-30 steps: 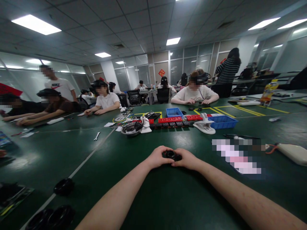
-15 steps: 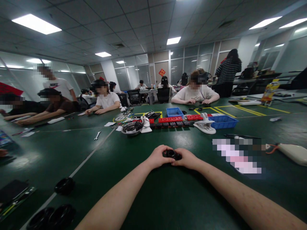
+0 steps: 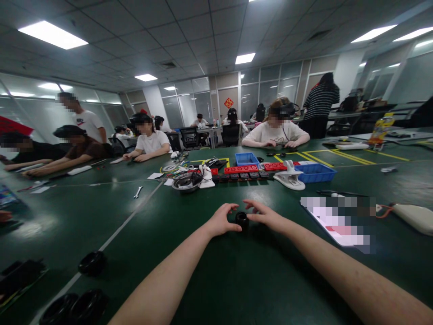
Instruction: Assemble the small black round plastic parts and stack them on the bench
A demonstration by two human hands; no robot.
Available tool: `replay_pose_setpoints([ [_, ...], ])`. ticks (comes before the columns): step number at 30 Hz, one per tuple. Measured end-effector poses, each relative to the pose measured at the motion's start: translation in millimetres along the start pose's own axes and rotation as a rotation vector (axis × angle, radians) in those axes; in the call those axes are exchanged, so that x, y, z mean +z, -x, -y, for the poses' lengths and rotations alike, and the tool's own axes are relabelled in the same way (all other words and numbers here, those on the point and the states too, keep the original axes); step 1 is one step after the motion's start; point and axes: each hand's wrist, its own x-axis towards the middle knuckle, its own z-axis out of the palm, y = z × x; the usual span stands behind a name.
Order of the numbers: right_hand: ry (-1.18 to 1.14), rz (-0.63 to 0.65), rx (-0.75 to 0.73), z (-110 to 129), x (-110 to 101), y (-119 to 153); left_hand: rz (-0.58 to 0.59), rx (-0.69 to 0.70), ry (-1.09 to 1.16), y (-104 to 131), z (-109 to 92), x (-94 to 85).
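Curved and parted at left hand [image 3: 219, 222] and right hand [image 3: 269, 219], clamped on nothing. Directly between both, mouth up on green table [image 3: 189, 216]: black ring [image 3: 242, 224], no long axis evident, near either alike; cannot tell whether touched.

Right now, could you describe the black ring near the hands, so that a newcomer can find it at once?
On the green table, find the left hand and the right hand facing each other. The black ring sits between them, its round opening visible. Unlike the three similar rings at the picture's lower left, it has a hand on each side.
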Motion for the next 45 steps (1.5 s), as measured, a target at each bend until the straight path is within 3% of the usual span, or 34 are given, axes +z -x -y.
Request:
replay_pose_setpoints([
  [3, 0.169, -0.132, -0.012, 5, 3, 1, 0.048, 0.011, -0.141, 0, 0, 1.5],
  [8, 0.398, -0.174, -0.065, 10, 24, 3, -0.006, -0.019, -0.315, -1, -5, 13.5],
  [11, 0.308, -0.277, -0.086, 14, 25, 1, -0.028, -0.019, -0.315, -1, -5, 16.1],
  [16, 0.044, -0.503, -0.032, 14, 3, -5, -0.048, -0.021, -0.316, 1, -8, 14.9],
  [20, -0.052, -0.475, 0.032, -4, -4, -7, -0.087, -0.066, -0.321, 1, -9, 14.8],
  [25, 0.175, -0.328, 0.096, -29, 11, -6, -0.107, -0.108, -0.32, 1, -7, 14.1],
  [33, 0.24, -0.083, 0.044, -33, 3, -2, -0.129, -0.083, -0.283, 2, -2, 14.1],
  [40, 0.197, -0.328, 0.047, -37, 9, -6, -0.138, -0.069, -0.304, 0, 1, 15.2],
  [45, 0.202, -0.399, 0.0, -37, 12, -6, -0.104, -0.131, -0.28, 0, 0, 15.7],
])
